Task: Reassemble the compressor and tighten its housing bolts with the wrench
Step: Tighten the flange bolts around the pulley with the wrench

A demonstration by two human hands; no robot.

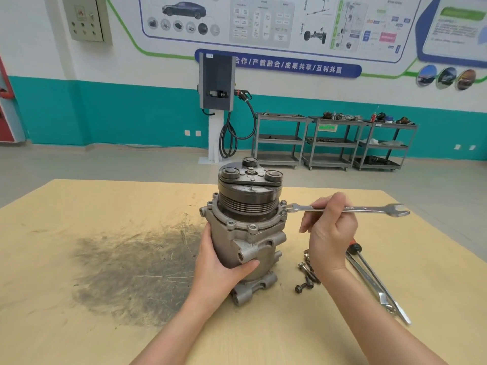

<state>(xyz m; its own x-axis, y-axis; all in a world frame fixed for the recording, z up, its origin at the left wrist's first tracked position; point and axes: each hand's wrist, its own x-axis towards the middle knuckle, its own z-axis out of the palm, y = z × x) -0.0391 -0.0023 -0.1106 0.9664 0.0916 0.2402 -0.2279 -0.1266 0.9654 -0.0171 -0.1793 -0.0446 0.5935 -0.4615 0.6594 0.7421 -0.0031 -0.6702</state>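
Compressor, the grey cast-metal cylinder with the dark grooved pulley on top point(247, 227), stands upright near the middle of the scuffed yellow wooden table point(79, 219); your left hand point(218, 262) wraps its lower body, likely to stop it twisting under torque. Your right hand point(329, 233), wrist raised and fingers curled, is closed on the shank of the long silver combination wrench point(347, 208), held roughly level with its ring end on a flange bolt point(283, 212) at the right. Spare dark bolts point(305, 275) and two more steel tools point(376, 283) lie on the table just right of the compressor, within reach.
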